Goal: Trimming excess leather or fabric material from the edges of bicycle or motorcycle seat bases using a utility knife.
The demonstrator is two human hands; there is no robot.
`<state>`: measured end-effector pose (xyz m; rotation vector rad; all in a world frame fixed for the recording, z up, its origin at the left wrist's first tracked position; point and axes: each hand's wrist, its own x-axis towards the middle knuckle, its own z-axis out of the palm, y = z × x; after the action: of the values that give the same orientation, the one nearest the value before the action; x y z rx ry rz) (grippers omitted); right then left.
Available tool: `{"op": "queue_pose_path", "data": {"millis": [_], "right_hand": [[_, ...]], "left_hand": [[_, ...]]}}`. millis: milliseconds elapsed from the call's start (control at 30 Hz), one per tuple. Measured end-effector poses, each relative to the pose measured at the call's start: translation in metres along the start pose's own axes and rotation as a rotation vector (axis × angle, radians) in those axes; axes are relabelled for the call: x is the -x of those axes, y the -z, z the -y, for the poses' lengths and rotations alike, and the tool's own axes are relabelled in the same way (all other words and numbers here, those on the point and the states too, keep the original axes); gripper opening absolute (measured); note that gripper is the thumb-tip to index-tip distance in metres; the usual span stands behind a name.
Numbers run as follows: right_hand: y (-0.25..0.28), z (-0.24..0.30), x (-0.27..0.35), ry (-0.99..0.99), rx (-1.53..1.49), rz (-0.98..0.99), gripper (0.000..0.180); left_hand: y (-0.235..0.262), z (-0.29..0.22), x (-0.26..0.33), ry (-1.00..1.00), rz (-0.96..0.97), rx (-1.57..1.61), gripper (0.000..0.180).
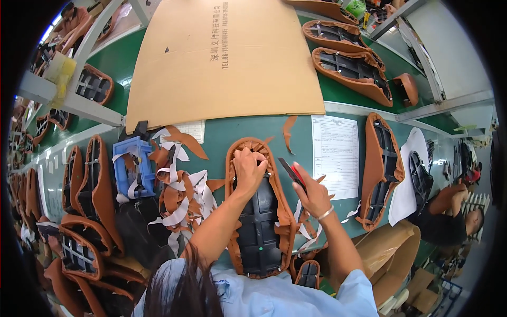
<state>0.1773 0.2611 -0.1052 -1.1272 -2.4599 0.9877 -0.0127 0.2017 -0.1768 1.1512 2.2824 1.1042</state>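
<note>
In front of me an upturned seat [262, 232] lies lengthwise, its black ribbed plastic base ringed by gathered brown leather-like cover. My left hand [249, 168] is at its far end, fingers bent and pinching the folded cover edge; the fingertips are partly hidden. To the right of the seat, my right hand [315, 198] grips a red and black utility knife [299, 175], its dark tip pointing away from me and to the left. That knife is apart from the cover. Brown and white offcuts [182, 198] are heaped left of the seat.
A blue plastic basket [134, 168] stands on the left, near more brown seats [97, 185]. A large cardboard sheet [227, 63] covers the far table. On the right lie a printed paper [336, 153] and another upturned seat [381, 169]. A co-worker [449, 216] is at far right.
</note>
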Motion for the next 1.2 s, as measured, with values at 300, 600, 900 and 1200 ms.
{"op": "queue_pose_path", "data": {"millis": [300, 600, 900, 1200], "right_hand": [[0.008, 0.022, -0.058, 0.056, 0.353, 0.455, 0.052], [-0.005, 0.005, 0.022, -0.148, 0.038, 0.286, 0.05], [0.08, 0.077, 0.014, -0.026, 0.392, 0.868, 0.043], [0.051, 0.104, 0.071, -0.063, 0.636, 0.479, 0.052]], "left_hand": [[0.007, -0.004, -0.005, 0.051, 0.033, 0.108, 0.006], [0.027, -0.015, -0.017, -0.249, 0.319, 0.543, 0.011], [0.048, -0.01, -0.012, 0.464, 0.667, 1.523, 0.009], [0.049, -0.038, 0.029, -0.134, 0.928, 0.439, 0.021]]}}
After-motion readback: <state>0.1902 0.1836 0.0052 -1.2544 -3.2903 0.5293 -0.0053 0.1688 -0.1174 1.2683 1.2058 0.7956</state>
